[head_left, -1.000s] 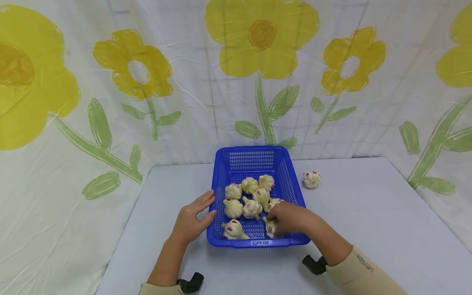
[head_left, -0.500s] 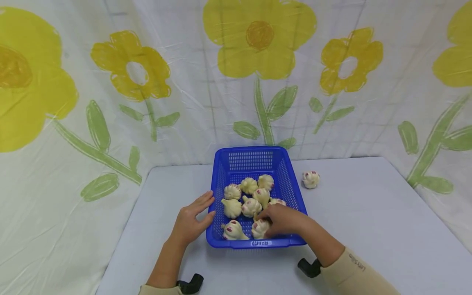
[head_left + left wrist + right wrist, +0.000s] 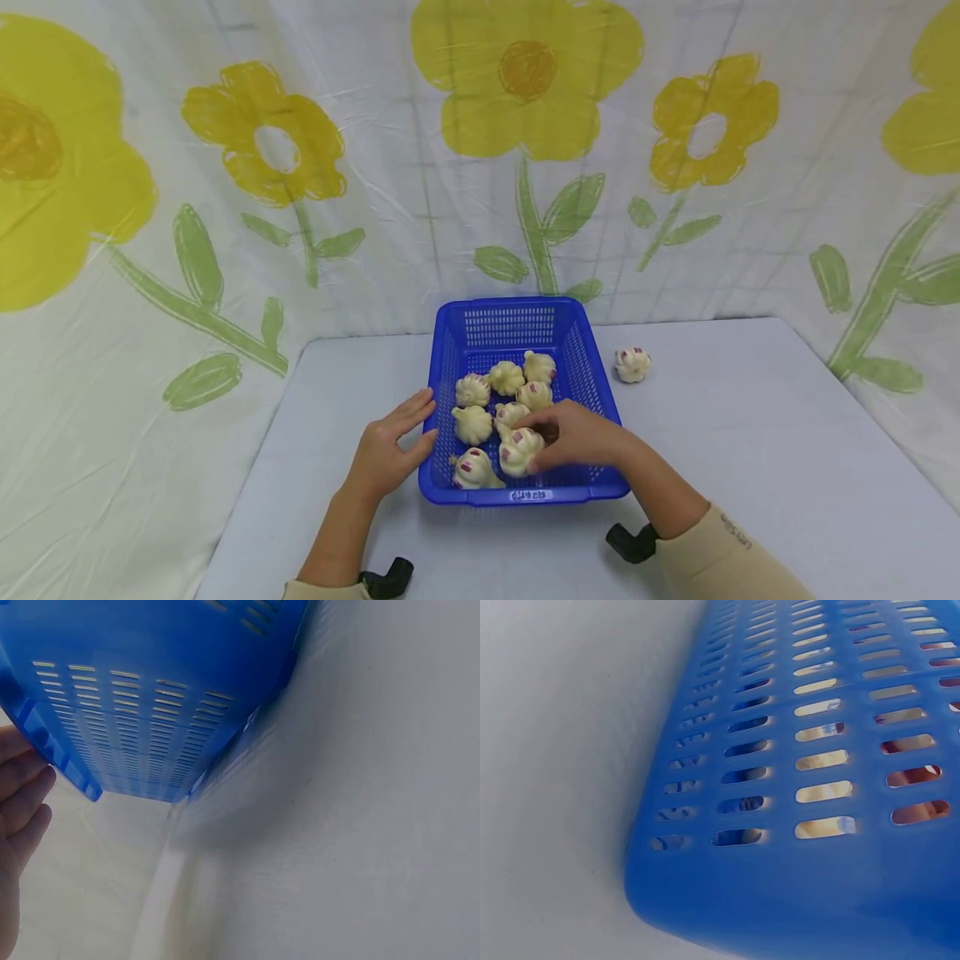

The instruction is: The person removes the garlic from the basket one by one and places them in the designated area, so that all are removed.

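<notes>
A blue plastic basket [image 3: 480, 497] with slotted walls holds several cream-white garlic bulbs with purple patches. Inside its front half, my right hand [image 3: 583, 437] pinches one garlic bulb [image 3: 519, 454] between thumb and fingers. That bulb overlaps another garlic bulb [image 3: 512, 414] behind it. Fingers of my left hand [image 3: 386, 452] lie fairly straight against the basket's left rim, and the left wrist view shows these fingers [image 3: 26, 787] at the rim's edge. In the right wrist view the basket wall [image 3: 780, 892] hides most of the right hand, with bits showing through the slots.
One loose garlic bulb [image 3: 633, 365] lies on the white table [image 3: 750, 433] to the right of the basket. A white curtain [image 3: 390, 250] painted with yellow flowers hangs behind the table. At the front left of the basket sits a garlic bulb [image 3: 474, 469].
My right hand has brought its garlic bulb leftward from the basket's front right and raised it slightly. The hand now covers a bulb behind it. My left hand keeps its place at the rim.
</notes>
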The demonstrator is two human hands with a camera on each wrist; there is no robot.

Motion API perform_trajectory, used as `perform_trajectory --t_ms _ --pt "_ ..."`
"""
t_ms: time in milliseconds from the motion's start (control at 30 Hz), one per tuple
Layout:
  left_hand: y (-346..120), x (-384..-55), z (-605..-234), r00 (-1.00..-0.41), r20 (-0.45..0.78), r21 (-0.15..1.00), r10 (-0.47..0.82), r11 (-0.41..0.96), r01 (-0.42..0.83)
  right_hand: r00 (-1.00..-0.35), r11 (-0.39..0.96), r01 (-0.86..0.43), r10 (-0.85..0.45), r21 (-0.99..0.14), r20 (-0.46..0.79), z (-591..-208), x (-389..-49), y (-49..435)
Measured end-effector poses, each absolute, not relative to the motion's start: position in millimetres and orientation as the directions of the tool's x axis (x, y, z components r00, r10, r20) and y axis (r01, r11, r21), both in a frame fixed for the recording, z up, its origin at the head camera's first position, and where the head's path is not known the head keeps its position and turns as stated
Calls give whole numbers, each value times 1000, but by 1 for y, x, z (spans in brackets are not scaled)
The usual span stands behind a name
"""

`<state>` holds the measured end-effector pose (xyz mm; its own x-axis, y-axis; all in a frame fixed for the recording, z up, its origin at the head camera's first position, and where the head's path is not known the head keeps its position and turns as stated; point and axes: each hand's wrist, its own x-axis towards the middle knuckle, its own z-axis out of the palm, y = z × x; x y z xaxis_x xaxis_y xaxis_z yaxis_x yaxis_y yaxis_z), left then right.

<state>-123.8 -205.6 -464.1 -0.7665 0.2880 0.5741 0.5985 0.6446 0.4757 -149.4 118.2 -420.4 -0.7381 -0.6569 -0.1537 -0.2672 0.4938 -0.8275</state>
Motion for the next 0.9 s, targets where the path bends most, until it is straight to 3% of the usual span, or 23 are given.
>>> perform_trajectory --t_ms 900 --pt "-205 -124 -466 -746 603 467 282 633 617 -812 363 -250 -584 -898 -10 -418 -147 121"
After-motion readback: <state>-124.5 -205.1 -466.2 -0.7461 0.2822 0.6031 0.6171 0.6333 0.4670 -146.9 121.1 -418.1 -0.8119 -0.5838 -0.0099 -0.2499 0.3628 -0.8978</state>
